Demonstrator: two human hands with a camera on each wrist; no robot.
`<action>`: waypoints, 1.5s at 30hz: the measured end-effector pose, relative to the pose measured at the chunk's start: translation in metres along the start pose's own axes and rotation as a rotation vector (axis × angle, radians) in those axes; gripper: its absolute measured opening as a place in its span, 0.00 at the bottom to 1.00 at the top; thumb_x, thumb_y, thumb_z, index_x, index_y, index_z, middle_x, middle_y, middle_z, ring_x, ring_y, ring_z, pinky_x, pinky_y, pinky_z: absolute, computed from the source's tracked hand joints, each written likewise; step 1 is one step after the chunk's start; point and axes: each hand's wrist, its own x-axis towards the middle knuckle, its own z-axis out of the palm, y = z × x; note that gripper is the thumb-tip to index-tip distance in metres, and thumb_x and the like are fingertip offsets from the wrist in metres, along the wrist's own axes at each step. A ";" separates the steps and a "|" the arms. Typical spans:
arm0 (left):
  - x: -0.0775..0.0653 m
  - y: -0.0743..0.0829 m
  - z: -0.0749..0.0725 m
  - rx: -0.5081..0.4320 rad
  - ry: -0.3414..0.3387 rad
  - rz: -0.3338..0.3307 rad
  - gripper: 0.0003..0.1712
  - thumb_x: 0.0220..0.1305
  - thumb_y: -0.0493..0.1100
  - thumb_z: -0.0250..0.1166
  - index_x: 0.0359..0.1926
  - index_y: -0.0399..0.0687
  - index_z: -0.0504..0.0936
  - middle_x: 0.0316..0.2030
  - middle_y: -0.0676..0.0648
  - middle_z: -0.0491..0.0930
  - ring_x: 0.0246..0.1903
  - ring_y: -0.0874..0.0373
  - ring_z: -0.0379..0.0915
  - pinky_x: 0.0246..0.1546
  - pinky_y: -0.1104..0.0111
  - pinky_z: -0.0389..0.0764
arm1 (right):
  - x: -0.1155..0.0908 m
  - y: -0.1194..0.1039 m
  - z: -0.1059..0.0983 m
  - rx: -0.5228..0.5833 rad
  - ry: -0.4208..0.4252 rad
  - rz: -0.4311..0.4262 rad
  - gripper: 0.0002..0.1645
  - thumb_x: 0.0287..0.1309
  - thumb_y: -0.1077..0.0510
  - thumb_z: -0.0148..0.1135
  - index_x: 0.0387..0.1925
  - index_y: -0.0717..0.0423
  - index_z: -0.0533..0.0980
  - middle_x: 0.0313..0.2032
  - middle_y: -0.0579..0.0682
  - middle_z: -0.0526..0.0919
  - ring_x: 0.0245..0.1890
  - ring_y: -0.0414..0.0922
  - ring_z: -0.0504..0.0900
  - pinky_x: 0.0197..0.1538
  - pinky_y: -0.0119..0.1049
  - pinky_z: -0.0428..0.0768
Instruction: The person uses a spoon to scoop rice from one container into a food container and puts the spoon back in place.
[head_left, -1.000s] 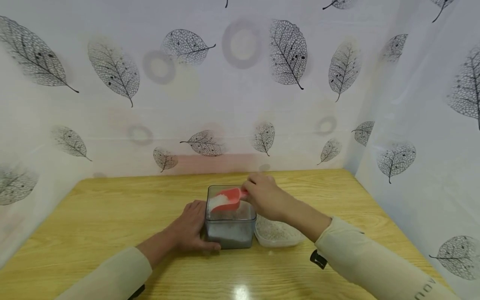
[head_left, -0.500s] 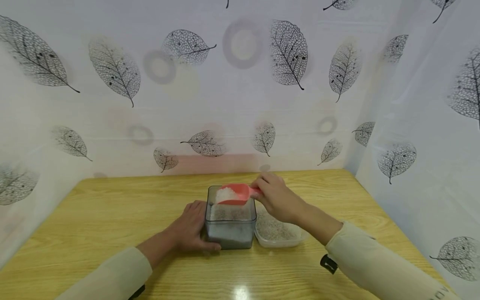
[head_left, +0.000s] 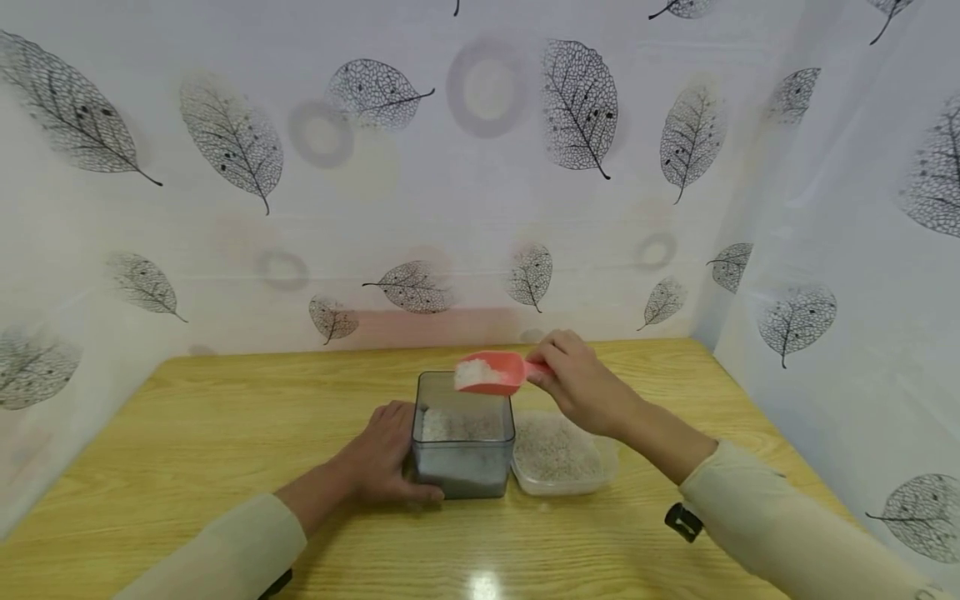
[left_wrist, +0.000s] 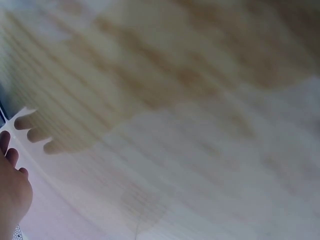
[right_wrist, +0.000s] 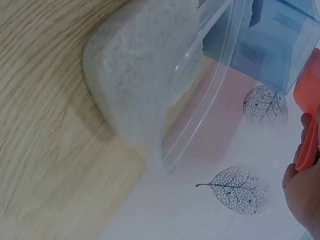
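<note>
Gripping a coral, grain-laden scoop (head_left: 511, 377), right hand (head_left: 581, 382) hovers; left hand (head_left: 386, 460), spread, touches grey bin (head_left: 462, 468).

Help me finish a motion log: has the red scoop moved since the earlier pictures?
Yes. In the head view, the red scoop has shifted to the right and up the picture, closer to the far edge of the table.

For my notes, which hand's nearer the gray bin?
Left. The left hand touches the left side of the gray bin; the right hand is apart, above and right.
</note>
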 end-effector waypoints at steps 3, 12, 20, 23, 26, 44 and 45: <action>0.000 0.001 -0.001 0.009 -0.003 -0.006 0.66 0.43 0.84 0.64 0.71 0.43 0.60 0.65 0.43 0.68 0.65 0.48 0.61 0.69 0.49 0.59 | -0.004 0.004 -0.004 -0.008 0.018 -0.007 0.09 0.65 0.61 0.63 0.45 0.60 0.77 0.41 0.50 0.76 0.43 0.46 0.70 0.47 0.42 0.71; -0.001 0.002 -0.002 0.025 0.005 -0.007 0.67 0.43 0.84 0.63 0.71 0.42 0.60 0.64 0.43 0.69 0.64 0.49 0.61 0.69 0.49 0.60 | -0.019 0.020 -0.015 -0.003 -0.008 0.054 0.05 0.66 0.62 0.61 0.42 0.57 0.74 0.39 0.46 0.75 0.42 0.43 0.68 0.45 0.39 0.69; -0.001 0.000 0.001 0.021 0.018 0.009 0.66 0.43 0.84 0.64 0.70 0.42 0.61 0.63 0.43 0.70 0.64 0.48 0.62 0.68 0.49 0.61 | -0.041 0.033 -0.021 -0.038 0.003 0.070 0.03 0.66 0.60 0.61 0.38 0.57 0.75 0.35 0.44 0.76 0.38 0.40 0.69 0.42 0.38 0.70; -0.001 -0.001 0.002 0.019 0.020 0.011 0.66 0.43 0.84 0.63 0.70 0.42 0.61 0.63 0.43 0.70 0.64 0.49 0.62 0.69 0.49 0.60 | -0.048 0.037 -0.022 -0.053 0.024 0.056 0.04 0.64 0.63 0.63 0.38 0.56 0.76 0.34 0.43 0.77 0.37 0.40 0.70 0.41 0.38 0.70; -0.001 -0.001 0.002 0.017 0.023 0.013 0.66 0.43 0.84 0.63 0.70 0.43 0.61 0.63 0.44 0.70 0.63 0.49 0.62 0.69 0.49 0.60 | -0.055 0.041 -0.025 -0.060 0.052 0.043 0.05 0.62 0.65 0.65 0.37 0.55 0.76 0.34 0.43 0.76 0.37 0.39 0.69 0.41 0.37 0.70; -0.001 0.003 -0.001 0.025 0.016 0.011 0.66 0.44 0.84 0.63 0.70 0.42 0.61 0.63 0.43 0.69 0.64 0.48 0.62 0.69 0.49 0.60 | -0.091 0.063 -0.032 -0.133 0.059 0.042 0.08 0.58 0.66 0.68 0.37 0.54 0.77 0.36 0.42 0.76 0.39 0.38 0.69 0.42 0.33 0.70; -0.001 0.003 -0.001 0.025 0.016 0.012 0.66 0.44 0.84 0.63 0.70 0.42 0.61 0.63 0.43 0.70 0.64 0.48 0.62 0.69 0.49 0.60 | -0.093 0.064 -0.032 -0.140 0.060 0.030 0.08 0.57 0.66 0.68 0.37 0.55 0.78 0.35 0.42 0.76 0.39 0.38 0.69 0.42 0.31 0.69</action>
